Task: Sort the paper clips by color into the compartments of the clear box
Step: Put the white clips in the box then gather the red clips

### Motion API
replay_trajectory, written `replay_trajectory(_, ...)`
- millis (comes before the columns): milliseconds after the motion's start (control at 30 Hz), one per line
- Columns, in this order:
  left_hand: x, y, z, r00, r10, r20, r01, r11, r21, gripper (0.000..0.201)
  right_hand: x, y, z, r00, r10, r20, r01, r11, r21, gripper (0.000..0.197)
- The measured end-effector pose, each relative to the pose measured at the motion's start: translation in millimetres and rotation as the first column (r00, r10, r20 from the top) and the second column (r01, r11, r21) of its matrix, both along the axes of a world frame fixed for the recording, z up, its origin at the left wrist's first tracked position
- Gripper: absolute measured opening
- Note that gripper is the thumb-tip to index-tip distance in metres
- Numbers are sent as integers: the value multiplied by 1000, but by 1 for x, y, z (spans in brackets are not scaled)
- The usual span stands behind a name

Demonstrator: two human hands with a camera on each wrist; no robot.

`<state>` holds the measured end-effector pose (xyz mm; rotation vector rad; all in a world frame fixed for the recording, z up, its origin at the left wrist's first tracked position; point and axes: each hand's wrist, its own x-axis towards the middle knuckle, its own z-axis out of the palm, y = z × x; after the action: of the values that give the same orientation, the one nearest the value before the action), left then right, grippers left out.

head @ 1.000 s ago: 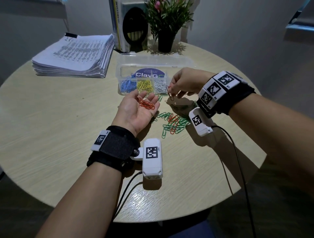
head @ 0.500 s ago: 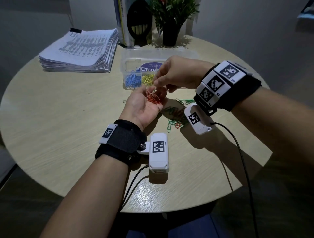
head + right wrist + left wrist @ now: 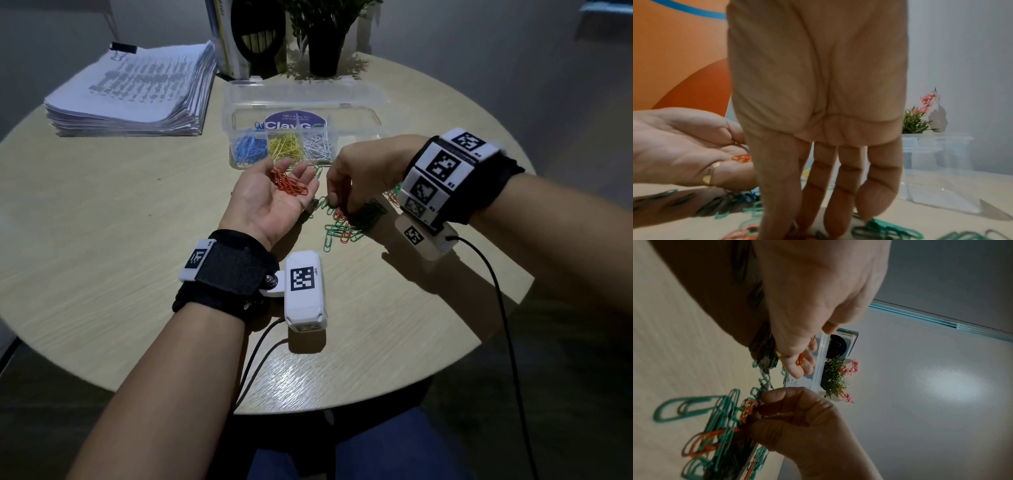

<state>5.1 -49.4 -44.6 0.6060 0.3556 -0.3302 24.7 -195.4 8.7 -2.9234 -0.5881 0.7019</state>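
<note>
The right hand [image 3: 359, 178] reaches fingertips-down into the loose green and orange paper clips [image 3: 339, 228] on the table [image 3: 102, 240], pinching one. Just left, the left hand [image 3: 274, 195] lies flat, palm up, cradling orange clips [image 3: 289, 183]. The clear box [image 3: 294, 133] sits beyond both.

The room is dim, with light falling from above onto the round table [image 3: 102, 212] and the walls around it going dark. In the left wrist view a soft glare patch sits at 3 o'clock on the wall [image 3: 947, 386]. The nearest green clips [image 3: 690, 408] at 8 o'clock are blurred, and the right wrist view is soft throughout.
</note>
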Motion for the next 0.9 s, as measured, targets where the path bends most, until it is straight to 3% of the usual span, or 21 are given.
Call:
replay_trajectory(100, 1, 0, 0, 1000, 8, -2, -8, 1000, -9, 31, 2, -2, 0, 1000, 24, 8, -24, 999, -22, 28)
replay_trajectory(400, 2, 0, 0, 1000, 12, -4, -12, 1000, -20, 32, 8, -10, -5, 997, 63, 51, -61, 997, -46, 9)
replay_trajectory(633, 2, 0, 0, 1000, 13, -3, -13, 1000, -21, 33, 9, -12, -3, 996, -25, 89, 23, 999, 23, 11)
replay_trajectory(900, 2, 0, 0, 1000, 18, -7, -18, 1000, -18, 34, 3, -8, -4, 999, 18, 50, -17, 999, -31, 12)
